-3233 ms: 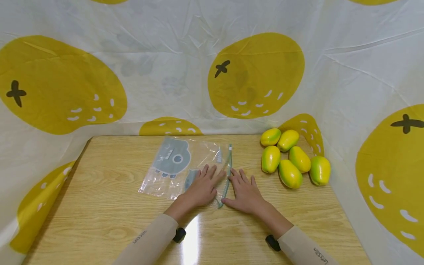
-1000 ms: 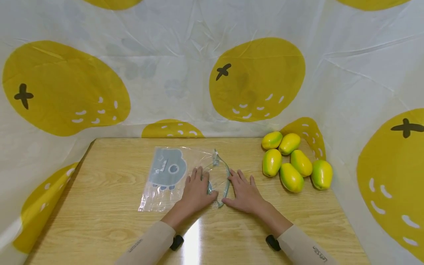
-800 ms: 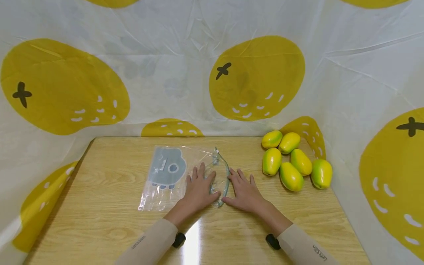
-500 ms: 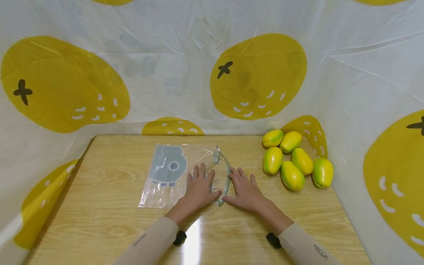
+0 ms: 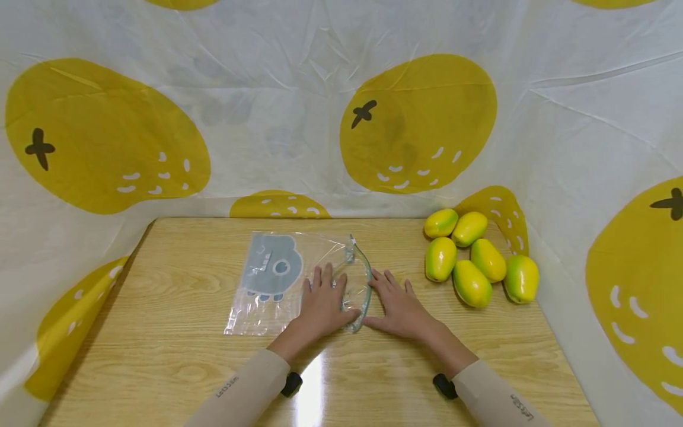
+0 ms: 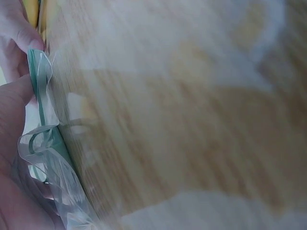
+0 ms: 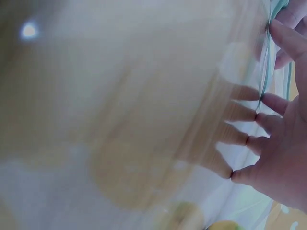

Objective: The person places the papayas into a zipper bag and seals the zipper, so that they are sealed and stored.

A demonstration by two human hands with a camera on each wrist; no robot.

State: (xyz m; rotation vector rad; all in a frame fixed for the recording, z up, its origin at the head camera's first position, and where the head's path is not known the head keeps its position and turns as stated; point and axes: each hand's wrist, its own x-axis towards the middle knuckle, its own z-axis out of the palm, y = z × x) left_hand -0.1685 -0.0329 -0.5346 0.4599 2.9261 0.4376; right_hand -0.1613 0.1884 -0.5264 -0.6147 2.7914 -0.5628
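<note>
A clear plastic zipper bag (image 5: 242,308) with a blue-grey cartoon monster print lies flat on the wooden table (image 5: 176,362). Its green-edged mouth (image 5: 368,267) faces right and bows apart in a loop. My left hand (image 5: 322,302) rests on the bag near the mouth, fingers spread, its thumb close to the green edge. To the right of the mouth, the fingers of my right hand (image 5: 400,308) are spread on the tabletop, index fingertip and thumb at the green edge. In the right wrist view those fingertips (image 7: 242,175) touch the shiny surface.
Several yellow-green mango-like fruits (image 5: 472,284) lie grouped at the table's back right. A white cloth (image 5: 277,142) printed with big yellow fruit hangs behind and on both sides. Glare (image 5: 309,385) shines on the front of the tabletop.
Compared with about three seconds ago, the bag's mouth has gone from a nearly straight strip to a parted loop, and my left hand sits slightly further left. During the last second little has moved.
</note>
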